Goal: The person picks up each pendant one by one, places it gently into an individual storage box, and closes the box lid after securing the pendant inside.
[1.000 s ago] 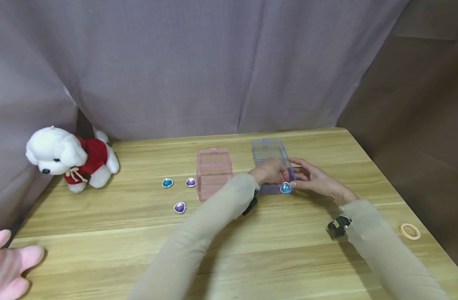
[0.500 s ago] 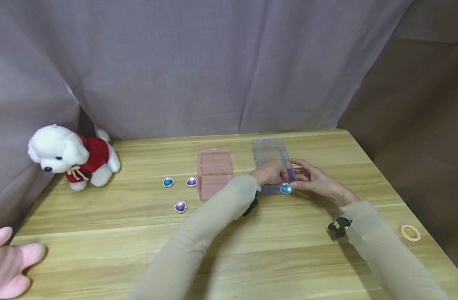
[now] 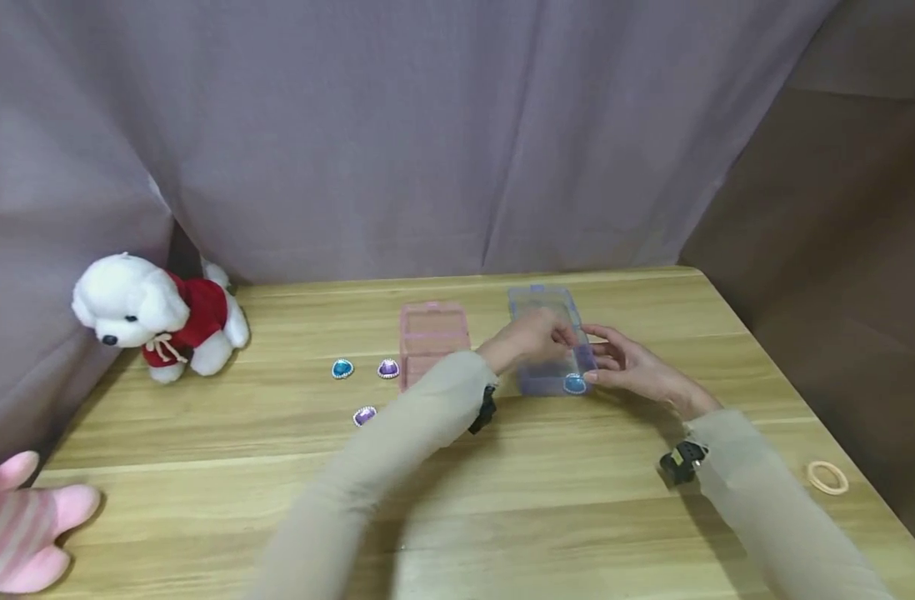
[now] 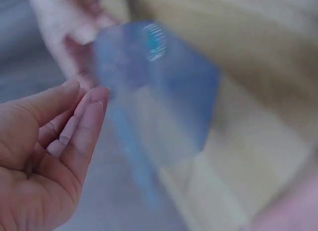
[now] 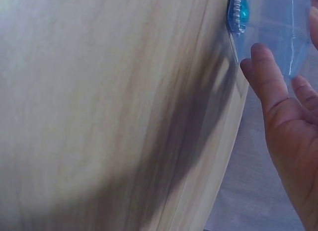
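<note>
Left hand (image 3: 528,339): empty, fingers relaxed, above blue box (image 3: 540,386)
Right hand (image 3: 641,372): loose fingers touching the box's right side
Blue gem (image 3: 574,384): at the box's near right corner

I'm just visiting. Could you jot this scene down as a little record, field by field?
Surface: wooden table
Left hand: over the blue box, thumb and fingertips close together, no held thing visible
Right hand: touching the box's right side
In the blue box: one blue gem, near its front right corner
Pink box: lid open, partly hidden by a sleeve
Loose gems: one blue, two purple
Toys: white dog, pink striped plush
Far right: ring
</note>
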Available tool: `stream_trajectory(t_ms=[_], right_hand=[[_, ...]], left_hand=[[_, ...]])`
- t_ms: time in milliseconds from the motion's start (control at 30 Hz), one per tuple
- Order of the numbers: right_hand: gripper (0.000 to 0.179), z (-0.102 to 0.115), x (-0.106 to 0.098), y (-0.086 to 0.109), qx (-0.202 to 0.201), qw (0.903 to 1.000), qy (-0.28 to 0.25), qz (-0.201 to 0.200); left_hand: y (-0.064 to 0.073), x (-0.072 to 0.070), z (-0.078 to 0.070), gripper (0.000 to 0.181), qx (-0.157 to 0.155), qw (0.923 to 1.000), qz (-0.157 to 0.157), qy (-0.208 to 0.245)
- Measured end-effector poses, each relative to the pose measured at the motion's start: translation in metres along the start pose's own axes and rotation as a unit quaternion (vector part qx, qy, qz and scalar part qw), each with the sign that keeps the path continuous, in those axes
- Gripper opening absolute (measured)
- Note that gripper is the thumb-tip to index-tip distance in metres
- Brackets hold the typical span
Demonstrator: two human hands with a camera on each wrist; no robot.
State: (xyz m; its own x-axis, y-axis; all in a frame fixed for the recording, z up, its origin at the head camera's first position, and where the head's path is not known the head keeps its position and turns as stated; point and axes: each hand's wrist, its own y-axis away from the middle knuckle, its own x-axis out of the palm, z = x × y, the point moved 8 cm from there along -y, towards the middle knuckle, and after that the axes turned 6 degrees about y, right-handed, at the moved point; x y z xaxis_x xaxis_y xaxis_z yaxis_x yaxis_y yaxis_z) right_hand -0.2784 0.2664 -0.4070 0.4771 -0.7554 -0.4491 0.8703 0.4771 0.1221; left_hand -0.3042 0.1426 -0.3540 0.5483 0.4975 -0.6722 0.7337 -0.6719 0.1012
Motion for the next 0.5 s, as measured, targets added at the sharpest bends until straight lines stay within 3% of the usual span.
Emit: stream_trajectory(t_ms=[67,133,233,367,500], right_hand=[[0.078,-0.001,-0.001,0.0,0.002,1.0,-0.002,-0.003],[0.078,-0.001,-0.003,0.0,0.005,1.0,0.0,-0.007],[0.079,-0.001,-0.004,-0.002,0.007,0.9999,0.006,-0.009],[0.079,-0.002,-0.003,-0.001,0.012,0.9998,0.01,-0.009],[0.079,-0.003,-0.001,0.0,0.016,0.9999,0.005,-0.005]], left_hand=[[0.015,-0.021,-0.001,0.022,0.011,0.9973,-0.012,0.071],[0.033,-0.044,0.004,0.025,0.015,0.9896,-0.027,0.14],[0.065,-0.079,0.029,0.027,-0.002,0.9722,-0.065,0.225],[0.108,-0.114,0.083,0.031,-0.043,0.9624,-0.111,0.244],[0.149,-0.13,0.141,0.035,-0.1,0.9611,-0.12,0.228]])
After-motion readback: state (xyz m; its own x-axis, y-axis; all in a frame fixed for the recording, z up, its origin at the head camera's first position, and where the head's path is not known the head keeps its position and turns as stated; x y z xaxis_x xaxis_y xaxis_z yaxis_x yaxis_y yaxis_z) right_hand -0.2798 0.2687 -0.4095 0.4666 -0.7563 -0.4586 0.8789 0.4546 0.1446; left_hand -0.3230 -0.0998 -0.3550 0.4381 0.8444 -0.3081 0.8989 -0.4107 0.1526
